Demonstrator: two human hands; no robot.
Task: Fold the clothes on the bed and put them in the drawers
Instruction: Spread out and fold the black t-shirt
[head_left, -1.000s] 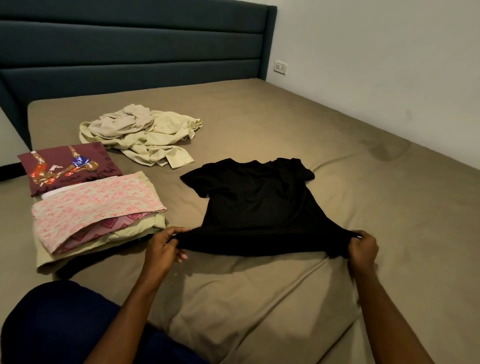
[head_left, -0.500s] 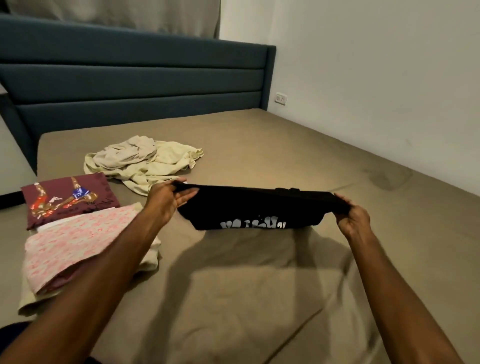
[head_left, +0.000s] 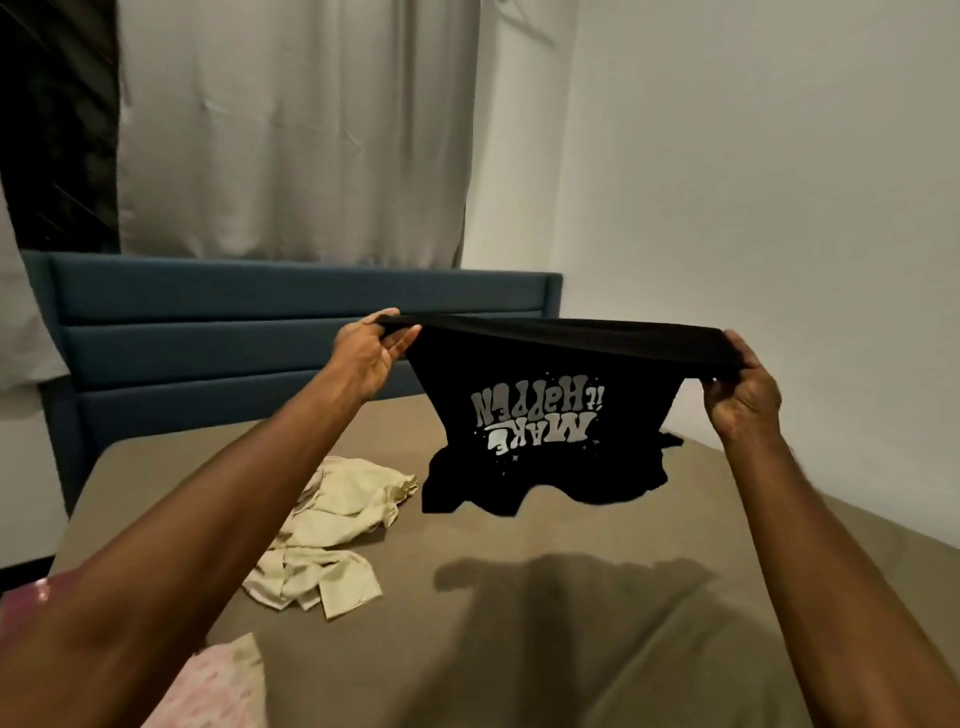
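Both hands hold a black cotton T-shirt with pale printed lettering (head_left: 545, 415) up in the air above the olive-brown bed (head_left: 519, 649) — hem stretched taut, print upside down. The left hand (head_left: 366, 358) pinches one hem corner; the right hand (head_left: 740, 389) grips the other. A crumpled cream garment (head_left: 332, 540) lies on the bed below — a folded pink patterned cloth (head_left: 218, 686) nearest.

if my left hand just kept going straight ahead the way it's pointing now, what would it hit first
Probably the blue headboard. The left hand, gripping the hem of the black T-shirt, reaches forward over the bed with nothing visible between it and the headboard, though depth is hard to judge from this view.
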